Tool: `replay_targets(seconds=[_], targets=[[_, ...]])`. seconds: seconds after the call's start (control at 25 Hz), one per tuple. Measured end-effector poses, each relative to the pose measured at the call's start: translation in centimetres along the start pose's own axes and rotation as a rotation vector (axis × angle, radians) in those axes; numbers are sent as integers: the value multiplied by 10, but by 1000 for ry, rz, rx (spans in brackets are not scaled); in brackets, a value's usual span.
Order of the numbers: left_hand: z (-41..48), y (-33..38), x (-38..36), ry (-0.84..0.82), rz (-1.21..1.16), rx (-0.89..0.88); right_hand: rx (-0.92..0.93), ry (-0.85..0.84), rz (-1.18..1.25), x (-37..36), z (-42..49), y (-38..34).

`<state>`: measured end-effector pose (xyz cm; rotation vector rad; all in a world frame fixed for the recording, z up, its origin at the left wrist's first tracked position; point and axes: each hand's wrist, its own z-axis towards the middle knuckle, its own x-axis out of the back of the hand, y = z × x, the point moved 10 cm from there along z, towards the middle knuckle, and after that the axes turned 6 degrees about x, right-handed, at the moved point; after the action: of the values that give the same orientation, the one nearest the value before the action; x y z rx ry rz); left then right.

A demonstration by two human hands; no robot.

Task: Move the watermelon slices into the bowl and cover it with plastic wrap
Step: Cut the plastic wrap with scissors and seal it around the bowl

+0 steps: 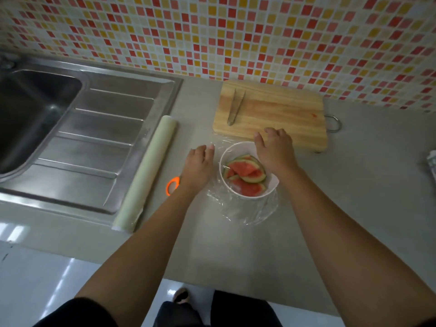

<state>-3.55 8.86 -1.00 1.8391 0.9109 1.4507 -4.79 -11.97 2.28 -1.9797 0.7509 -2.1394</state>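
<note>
Head view: the white bowl (247, 185) of watermelon slices (245, 175) sits on the grey desk (330, 208) under loose plastic wrap (247, 213). Left of the bowl, the left hand (198, 164) hovers with fingers spread; over its far rim, the right hand (274, 149) is spread too. Behind the bowl lies a wooden cutting board (278, 114) bearing tongs (234, 107); further left lie orange scissors (173, 185) and the wrap roll (146, 173).
</note>
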Motion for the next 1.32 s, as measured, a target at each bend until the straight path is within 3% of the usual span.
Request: replay_targets(seconds=[0.08,0.16,0.4,0.6,0.76,0.96,1.16,1.32], targets=[[-2,-12,-20,-99,-101,188,-68,-179,-28,-18,11,15],[-7,-17,-32,-113,-162,266,-115,-303,35,-30,17,24],[-5,-29,-32,100,-343,343,-115,-466,298,-55,41,16],[1,-34,-30,151,-368,316,-180,-653,278,-73,48,13],[5,-39,-33,146,-386,292,-251,-832,450,-92,44,1],[6,-36,-33,150,-400,239,-35,-704,400,-86,63,-14],[1,-40,-27,177,-410,300,-97,-464,719,-79,76,-10],[-1,-36,-23,235,-386,308,-127,-456,652,-78,72,-2]])
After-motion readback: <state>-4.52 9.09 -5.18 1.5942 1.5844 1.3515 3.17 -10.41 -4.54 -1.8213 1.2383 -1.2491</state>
